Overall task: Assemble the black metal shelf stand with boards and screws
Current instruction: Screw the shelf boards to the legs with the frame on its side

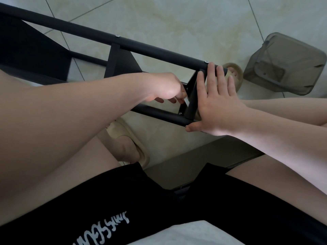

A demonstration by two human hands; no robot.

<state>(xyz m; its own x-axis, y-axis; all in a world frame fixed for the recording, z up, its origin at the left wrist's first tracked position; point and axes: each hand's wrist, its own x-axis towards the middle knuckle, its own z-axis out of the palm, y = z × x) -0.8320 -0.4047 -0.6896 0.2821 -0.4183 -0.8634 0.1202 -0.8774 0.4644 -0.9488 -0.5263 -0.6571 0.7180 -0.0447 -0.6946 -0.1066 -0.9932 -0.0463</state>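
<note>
The black metal shelf stand (141,48) lies tilted across the tiled floor, its long tubes running from upper left to the middle. A black board (30,53) sits in the frame at the left. My right hand (217,101) lies flat with straight fingers against the end crossbar (192,101), thumb on the lower tube. My left hand (168,87) reaches inside the frame beside that crossbar, fingers curled and pinching something small at the bracket; what it is stays hidden. Screw heads (206,61) show on the upper tube.
A smoky translucent plastic box (286,64) stands on the floor at the right. My feet wear beige slippers (131,144), one under the frame and one past its end. A dark stool edge (194,165) is between my knees.
</note>
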